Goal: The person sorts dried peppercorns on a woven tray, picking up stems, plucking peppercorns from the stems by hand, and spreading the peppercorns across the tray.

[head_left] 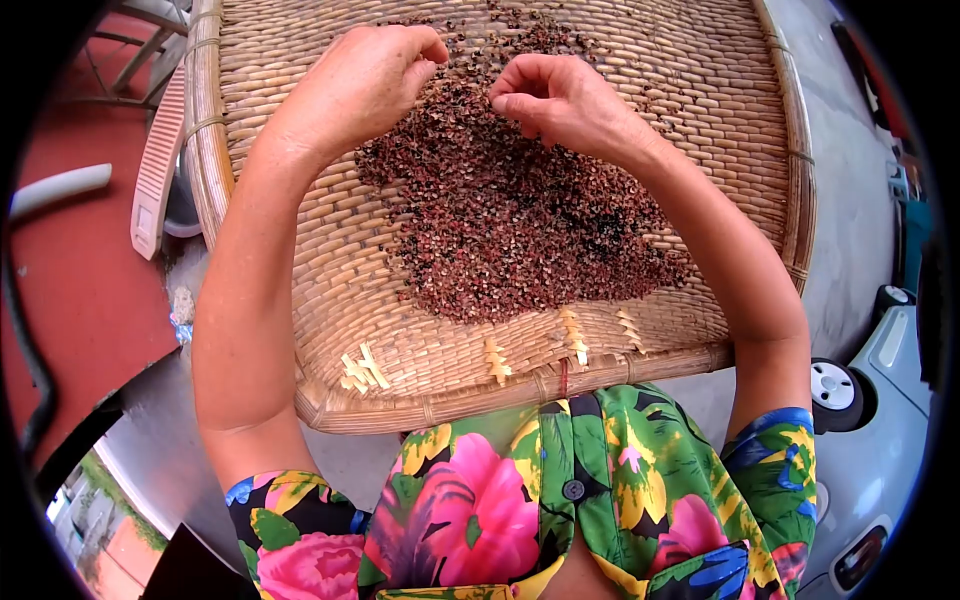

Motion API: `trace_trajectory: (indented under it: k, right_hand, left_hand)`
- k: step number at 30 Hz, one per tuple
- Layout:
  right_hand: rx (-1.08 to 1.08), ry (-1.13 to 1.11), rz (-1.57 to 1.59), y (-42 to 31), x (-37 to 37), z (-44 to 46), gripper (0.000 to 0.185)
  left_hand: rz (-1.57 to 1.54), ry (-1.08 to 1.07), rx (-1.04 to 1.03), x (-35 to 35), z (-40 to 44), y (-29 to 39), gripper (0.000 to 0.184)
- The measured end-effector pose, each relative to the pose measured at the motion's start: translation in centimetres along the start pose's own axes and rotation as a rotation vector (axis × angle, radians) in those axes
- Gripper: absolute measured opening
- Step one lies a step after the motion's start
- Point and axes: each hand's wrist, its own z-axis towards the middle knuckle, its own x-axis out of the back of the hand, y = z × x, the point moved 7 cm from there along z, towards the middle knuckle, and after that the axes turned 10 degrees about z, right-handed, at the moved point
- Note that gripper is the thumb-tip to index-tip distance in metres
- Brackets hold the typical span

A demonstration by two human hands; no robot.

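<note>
A large woven bamboo tray (720,60) carries a heap of small dried peppercorns (510,240), reddish-brown husks mixed with black seeds. Over the upper left of the heap is my left hand (385,75), its fingers curled in and the thumb close to the index finger. My right hand (555,100) is just to the right of it, thumb and index finger pinched together above the peppercorns. Anything between the fingertips of either hand is too small to make out. The two hands are apart from each other.
Pale woven strips (362,368) show along the tray's near rim. To the left are a ribbed pink plastic piece (160,160), a red surface (90,270) and a grey pipe (62,190). A light-blue car (880,440) stands at the right.
</note>
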Motion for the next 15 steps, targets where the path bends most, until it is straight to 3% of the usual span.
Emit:
trace_trajectory:
  k: [4, 6, 9, 10, 12, 15]
  right_hand:
    - [-0.028, -0.156, 0.308, -0.5, 0.3, -0.1, 0.011]
    - [-0.023, -0.170, 0.280, -0.3, 0.8, 0.0, 0.012]
    - [0.122, 0.035, -0.358, -0.5, 2.6, 0.1, 0.021]
    - [0.122, 0.033, -0.356, 0.0, 2.0, 0.1, 0.021]
    - [0.453, 0.123, -0.487, -1.4, 0.0, -0.5, 0.022]
    - [0.433, -0.014, -0.665, -0.5, -4.4, -1.4, 0.017]
  left_hand:
    - [-0.291, -0.120, 0.023, -0.8, 0.2, 0.8, 0.020]
    - [-0.277, -0.157, 0.034, -0.5, 0.0, 1.3, 0.020]
    - [-0.114, -0.110, 0.009, -0.5, 0.0, 0.6, 0.021]
    - [-0.114, -0.112, 0.011, -0.6, 0.0, 0.5, 0.021]
    - [-0.089, -0.090, 0.026, -0.3, 0.0, 0.3, 0.021]
    - [-0.080, -0.114, 0.038, -0.3, -0.1, 0.9, 0.021]
